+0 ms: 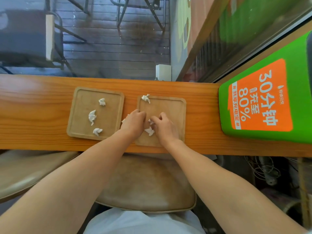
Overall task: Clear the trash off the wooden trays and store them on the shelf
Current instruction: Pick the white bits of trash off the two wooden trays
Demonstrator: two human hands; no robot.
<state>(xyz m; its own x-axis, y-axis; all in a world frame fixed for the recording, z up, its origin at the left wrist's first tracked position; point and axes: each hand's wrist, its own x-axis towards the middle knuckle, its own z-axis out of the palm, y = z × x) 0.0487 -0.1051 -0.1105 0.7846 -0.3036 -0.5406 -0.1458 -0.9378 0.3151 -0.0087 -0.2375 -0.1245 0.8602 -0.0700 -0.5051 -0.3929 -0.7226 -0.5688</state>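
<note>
Wooden surface (33, 105) by a window, two wooden trays side by side, left tray (79, 115) with three paper wads, right tray (175, 114) with three, your right hand (164, 127) fingers pinching one wad (151, 122), your left hand (134, 123) fingers curled on the same tray

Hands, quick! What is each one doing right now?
Left hand: curled over the right tray; whether it holds anything cannot be told.
Right hand: fingers pinching a white paper scrap on that tray.
</note>
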